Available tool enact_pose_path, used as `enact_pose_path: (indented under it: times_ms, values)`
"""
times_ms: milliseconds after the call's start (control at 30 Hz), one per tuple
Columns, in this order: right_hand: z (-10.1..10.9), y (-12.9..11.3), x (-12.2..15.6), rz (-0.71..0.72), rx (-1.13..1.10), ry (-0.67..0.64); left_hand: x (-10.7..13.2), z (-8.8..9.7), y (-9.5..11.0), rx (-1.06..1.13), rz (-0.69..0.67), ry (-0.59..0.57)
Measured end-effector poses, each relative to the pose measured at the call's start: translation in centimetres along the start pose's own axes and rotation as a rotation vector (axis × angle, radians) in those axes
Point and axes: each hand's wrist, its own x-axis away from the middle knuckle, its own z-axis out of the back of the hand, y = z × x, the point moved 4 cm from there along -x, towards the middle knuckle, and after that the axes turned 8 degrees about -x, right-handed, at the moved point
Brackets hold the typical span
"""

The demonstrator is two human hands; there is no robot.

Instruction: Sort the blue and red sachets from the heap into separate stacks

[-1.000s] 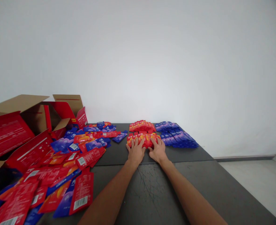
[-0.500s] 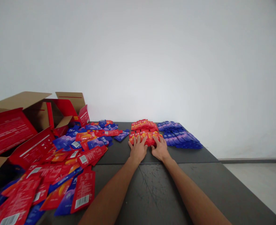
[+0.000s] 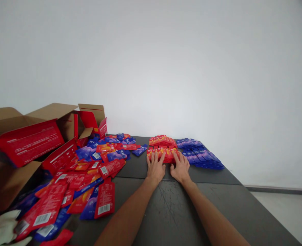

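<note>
My left hand (image 3: 156, 169) rests with spread fingers on the left part of the near stack of red-and-orange pouches (image 3: 163, 152). On the right part of that stack, the fingertips of my right hand (image 3: 181, 169) touch the near edge, also spread. Both thumbs sit just off the stack and point toward each other. Behind it lies a second stack of red pouches (image 3: 163, 140). To the right are a near stack of blue-purple pouches (image 3: 203, 158) and a far blue stack (image 3: 189, 143), overlapped in rows.
Loose red and blue pouches (image 3: 106, 200) cover the left side of the dark table (image 3: 171, 215). Open red cardboard boxes (image 3: 33, 140) lie beyond them, against the white wall (image 3: 192, 68). A whitish glove-like thing (image 3: 2, 227) shows at bottom left; whether a hand wears it I cannot tell.
The view has turned slightly left, bringing more boxes and the whitish thing into sight. My hands have drawn back a little toward me from the red stack.
</note>
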Motion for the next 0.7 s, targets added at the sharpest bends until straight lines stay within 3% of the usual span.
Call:
enact_pose_path:
  times_ms: [333,700]
  values:
    - [1.4,-5.0,4.7,0.008,-0.012,-0.086,6.0,2.2,-1.5,-0.022,0.053,-0.047]
    - [3.9,-10.7,11.0,0.014,-0.051,-0.154,13.9,6.7,-5.2,-0.157,0.165,-0.041]
